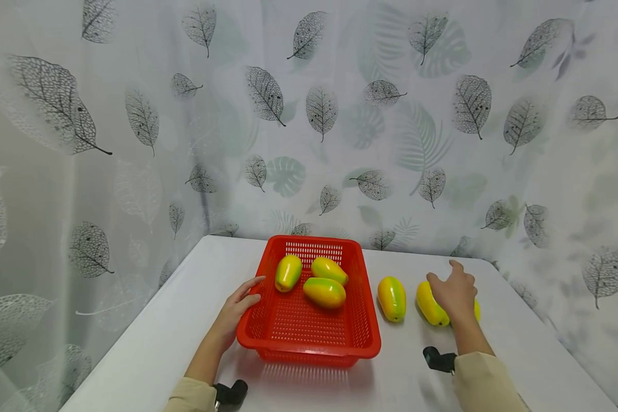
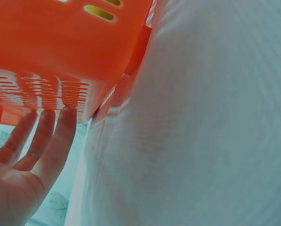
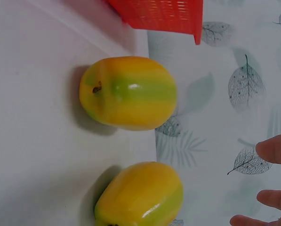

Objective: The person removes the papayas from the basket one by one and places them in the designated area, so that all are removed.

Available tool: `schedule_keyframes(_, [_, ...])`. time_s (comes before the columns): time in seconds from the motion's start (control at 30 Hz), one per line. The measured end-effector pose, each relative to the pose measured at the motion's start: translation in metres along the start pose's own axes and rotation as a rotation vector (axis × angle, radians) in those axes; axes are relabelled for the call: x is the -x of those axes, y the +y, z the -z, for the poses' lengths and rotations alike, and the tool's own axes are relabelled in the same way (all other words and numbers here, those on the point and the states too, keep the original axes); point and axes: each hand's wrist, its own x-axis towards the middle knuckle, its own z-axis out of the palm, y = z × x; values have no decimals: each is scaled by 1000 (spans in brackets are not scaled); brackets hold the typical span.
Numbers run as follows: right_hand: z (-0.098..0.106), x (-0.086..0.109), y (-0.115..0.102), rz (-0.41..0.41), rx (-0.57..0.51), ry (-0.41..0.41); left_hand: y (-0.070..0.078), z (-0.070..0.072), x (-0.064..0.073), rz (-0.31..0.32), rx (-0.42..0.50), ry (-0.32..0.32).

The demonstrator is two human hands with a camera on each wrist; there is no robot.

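A red plastic basket (image 1: pixel 309 346) holds three yellow-green papayas, one on the left (image 1: pixel 288 273), one at the back (image 1: pixel 329 270) and one in front (image 1: pixel 324 292). My left hand (image 1: pixel 232 315) is at the basket's left side, its extended fingers (image 2: pixel 67 125) touching the slotted wall in the left wrist view. To the right of the basket lies a papaya (image 1: pixel 392 298), with another (image 1: pixel 431 304) beyond it. Over the rightmost papayas is my right hand (image 1: pixel 454 290), fingers spread and holding nothing. It partly hides a third papaya (image 1: pixel 476 311).
The basket and loose papayas stand on a white-covered table (image 1: pixel 401 372). A leaf-patterned curtain (image 1: pixel 340 131) hangs behind the table and along its sides. Black wrist-camera mounts (image 1: pixel 438 360) stick out near both sleeves.
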Motion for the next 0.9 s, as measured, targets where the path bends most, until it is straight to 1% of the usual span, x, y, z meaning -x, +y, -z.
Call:
schedule_keyframes(0.13, [-2, 4, -8, 22, -13, 0, 1, 0, 1, 3, -8, -3])
schedule_keyframes(0.37, [-6, 7, -13, 58, -22, 6, 3, -1, 1, 3, -8, -10])
schedule_keyframes(0.67, [-9, 11, -29, 99, -32, -1, 1, -1, 1, -8, -15, -3])
schedule_keyframes(0.9, [-11, 16, -42, 133, -59, -14, 3, 0, 1, 5, -3, -12])
